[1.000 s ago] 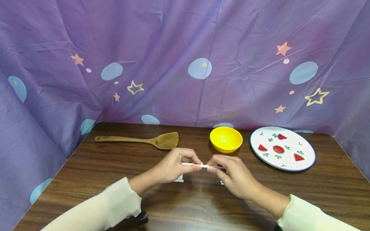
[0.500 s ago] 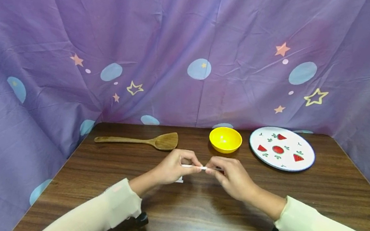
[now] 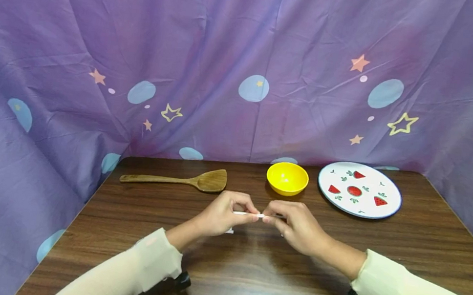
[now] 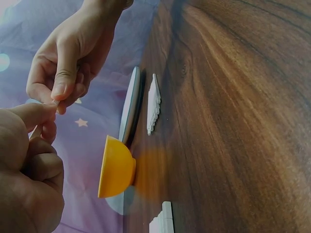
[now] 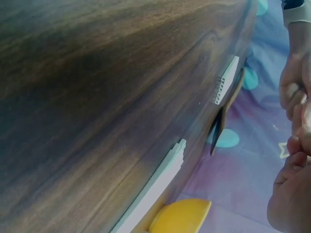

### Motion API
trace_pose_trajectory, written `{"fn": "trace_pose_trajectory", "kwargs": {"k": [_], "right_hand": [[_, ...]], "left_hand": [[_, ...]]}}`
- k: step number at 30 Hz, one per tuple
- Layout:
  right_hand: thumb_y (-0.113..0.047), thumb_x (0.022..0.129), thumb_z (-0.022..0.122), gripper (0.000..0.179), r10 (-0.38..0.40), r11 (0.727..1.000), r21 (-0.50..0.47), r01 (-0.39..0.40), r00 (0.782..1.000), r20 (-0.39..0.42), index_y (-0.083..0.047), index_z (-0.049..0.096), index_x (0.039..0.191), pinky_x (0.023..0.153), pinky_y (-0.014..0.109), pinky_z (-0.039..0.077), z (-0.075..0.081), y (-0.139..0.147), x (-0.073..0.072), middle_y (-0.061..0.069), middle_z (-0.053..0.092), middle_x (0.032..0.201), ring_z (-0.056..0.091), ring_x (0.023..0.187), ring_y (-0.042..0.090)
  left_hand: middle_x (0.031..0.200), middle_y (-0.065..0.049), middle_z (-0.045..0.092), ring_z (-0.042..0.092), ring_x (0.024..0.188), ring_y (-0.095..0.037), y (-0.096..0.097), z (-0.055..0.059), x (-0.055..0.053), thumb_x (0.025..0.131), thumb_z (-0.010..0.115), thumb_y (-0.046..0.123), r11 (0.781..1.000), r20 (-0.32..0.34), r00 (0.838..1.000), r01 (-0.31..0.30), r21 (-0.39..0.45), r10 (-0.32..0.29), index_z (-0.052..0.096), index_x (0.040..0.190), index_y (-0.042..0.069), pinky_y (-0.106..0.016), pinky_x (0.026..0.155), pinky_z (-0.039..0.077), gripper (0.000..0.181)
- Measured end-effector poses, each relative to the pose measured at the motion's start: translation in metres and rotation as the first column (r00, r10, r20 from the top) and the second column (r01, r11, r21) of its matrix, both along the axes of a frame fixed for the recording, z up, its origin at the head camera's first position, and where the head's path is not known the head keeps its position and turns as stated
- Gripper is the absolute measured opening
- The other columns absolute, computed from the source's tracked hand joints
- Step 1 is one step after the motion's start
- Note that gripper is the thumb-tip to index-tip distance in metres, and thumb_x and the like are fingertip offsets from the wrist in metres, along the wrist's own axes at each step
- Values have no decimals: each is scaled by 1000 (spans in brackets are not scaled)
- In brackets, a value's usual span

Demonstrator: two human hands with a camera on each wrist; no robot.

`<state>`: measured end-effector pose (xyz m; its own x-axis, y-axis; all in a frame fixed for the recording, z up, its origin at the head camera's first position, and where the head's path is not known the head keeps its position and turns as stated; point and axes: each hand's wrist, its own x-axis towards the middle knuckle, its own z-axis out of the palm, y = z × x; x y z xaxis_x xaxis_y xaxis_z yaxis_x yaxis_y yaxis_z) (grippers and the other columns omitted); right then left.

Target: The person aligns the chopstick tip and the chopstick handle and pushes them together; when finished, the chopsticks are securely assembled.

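Both hands meet over the middle of the table, holding a thin white strip (image 3: 260, 215) whose kind is too small to tell. My left hand (image 3: 225, 212) pinches its left part between thumb and fingers. My right hand (image 3: 297, 226) pinches the right part, its fingertips close to the left hand's. Below them, two white pieces with stepped, toothed edges lie on the table. The left piece (image 5: 227, 80) peeks out under the left hand in the head view. The right piece (image 4: 153, 104) is mostly hidden there by the right hand, but both wrist views show it.
Behind the hands stands a yellow bowl (image 3: 287, 179). A white plate (image 3: 359, 190) with watermelon pictures is at the back right, and a wooden spatula (image 3: 175, 179) lies at the back left. A purple curtain (image 3: 211, 65) hangs behind the table (image 3: 256, 278).
Both hands have come down slightly in the head view, the right one also a little leftward, still pinching the strip. Less of the right white piece shows beneath the right hand.
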<state>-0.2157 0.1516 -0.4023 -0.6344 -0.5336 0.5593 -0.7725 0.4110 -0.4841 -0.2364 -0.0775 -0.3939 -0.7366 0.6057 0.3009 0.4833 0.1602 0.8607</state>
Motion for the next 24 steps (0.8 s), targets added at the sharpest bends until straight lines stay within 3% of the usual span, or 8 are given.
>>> {"fn": "trace_pose_trajectory", "kwargs": {"k": [9,17,24], "right_hand": [[-8,93,75,12,13,1000,9,-12,1000,-28,-19,70,91,61,23,48,0,0,-1,-15,64,79,53,69,2],[-16,96,74,3,11,999,38,-15,995,95,-16,73,93,65,24,54,9,5,-3,-18,66,83,58,69,2],[-18,95,75,3,-35,999,47,26,980,195,-15,76,95,69,26,53,17,11,-6,-15,69,82,60,75,4]], "left_hand": [[89,-11,73,67,78,-6,-2,2,-2,92,74,2,1000,2,1000,18,-22,-18,75,93,-4,-23,71,56,6],[93,-10,74,68,81,-6,-2,5,-2,94,74,7,999,7,1000,-17,-43,17,76,96,0,-22,73,55,7],[95,-16,72,66,83,-26,-7,0,-2,101,63,7,999,-34,999,-30,-39,29,74,103,-2,-22,72,52,14]]}}
